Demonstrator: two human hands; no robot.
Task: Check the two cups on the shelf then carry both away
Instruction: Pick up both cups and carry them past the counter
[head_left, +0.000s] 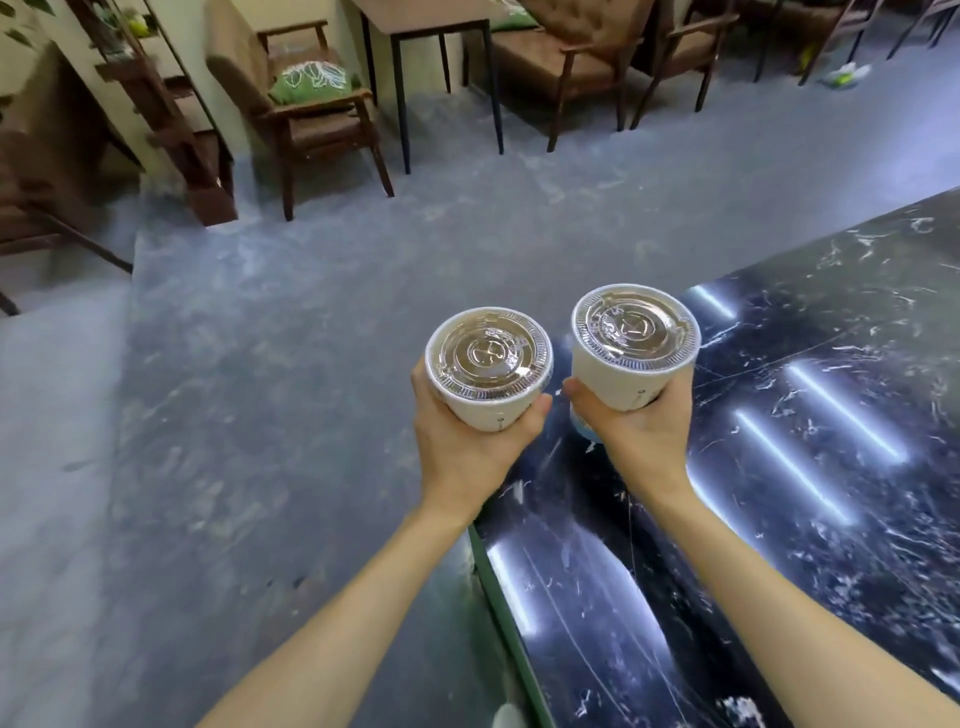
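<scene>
I hold two white paper cups with clear plastic lids, both upright in front of me. My left hand (467, 441) grips the left cup (488, 364) from below and around its side, out over the grey floor. A brownish drink shows through its lid. My right hand (644, 426) grips the right cup (634, 338) the same way, just above the near corner of the black marble counter (831, 467). The two cups are side by side and apart. No shelf is in view.
The glossy counter fills the right side, its green edge (498, 587) running between my forearms. Across the grey floor (260, 389) stand wooden armchairs (311, 114), a dark-legged table (441, 31) and a stepped wooden plant stand (171, 119).
</scene>
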